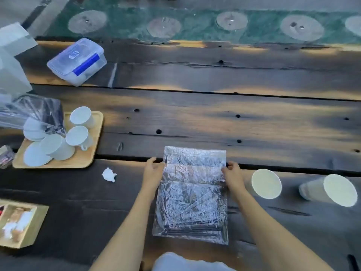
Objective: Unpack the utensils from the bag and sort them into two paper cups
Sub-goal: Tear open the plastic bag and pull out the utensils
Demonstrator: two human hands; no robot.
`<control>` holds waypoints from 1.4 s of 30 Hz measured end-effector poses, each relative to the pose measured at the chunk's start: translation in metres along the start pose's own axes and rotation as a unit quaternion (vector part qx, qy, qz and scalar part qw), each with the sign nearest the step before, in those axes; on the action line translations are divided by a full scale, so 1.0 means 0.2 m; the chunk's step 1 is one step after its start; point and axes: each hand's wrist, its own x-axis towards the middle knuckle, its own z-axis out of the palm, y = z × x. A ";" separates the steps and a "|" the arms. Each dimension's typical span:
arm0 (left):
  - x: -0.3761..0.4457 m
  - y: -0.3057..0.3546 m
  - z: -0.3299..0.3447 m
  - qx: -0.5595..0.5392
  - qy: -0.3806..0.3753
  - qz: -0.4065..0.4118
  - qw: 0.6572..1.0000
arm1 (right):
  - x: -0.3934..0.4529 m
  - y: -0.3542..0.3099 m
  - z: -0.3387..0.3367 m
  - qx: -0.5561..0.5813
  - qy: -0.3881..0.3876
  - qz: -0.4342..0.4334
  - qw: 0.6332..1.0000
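Note:
A clear crinkled plastic bag (pixel 192 194) lies flat on the dark wooden table in front of me. Dark utensils (pixel 192 230) show through it, bunched at its near end. My left hand (pixel 153 171) pinches the bag's left edge near its far end. My right hand (pixel 233 173) pinches the right edge at the same height. Two white paper cups stand to the right of the bag: the closer cup (pixel 266 183) just past my right hand, the other cup (pixel 339 189) near the right edge of view.
A wooden tray (pixel 91 151) with several white cups sits at the left, partly under another plastic bag (pixel 33 112). A lidded plastic box (pixel 77 61) stands at the far left. A crumpled white scrap (pixel 109 174) and a photo frame (pixel 19 224) lie left of my arms.

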 end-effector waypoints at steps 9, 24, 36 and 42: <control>0.27 0.05 0.09 0.046 0.018 -0.051 0.997 | 0.22 -0.02 0.07 -0.017 0.068 0.049 0.996; -0.12 0.00 -0.13 -0.127 0.047 0.088 0.987 | -0.24 -0.08 -0.13 0.098 -0.020 -0.133 0.986; -0.82 -0.07 -0.09 -0.192 -0.011 0.165 0.967 | -0.72 0.18 -0.60 0.139 -0.044 -0.159 0.976; -1.13 -0.01 0.11 -0.195 -0.023 0.184 0.963 | -0.82 0.28 -0.90 0.134 -0.062 -0.167 0.975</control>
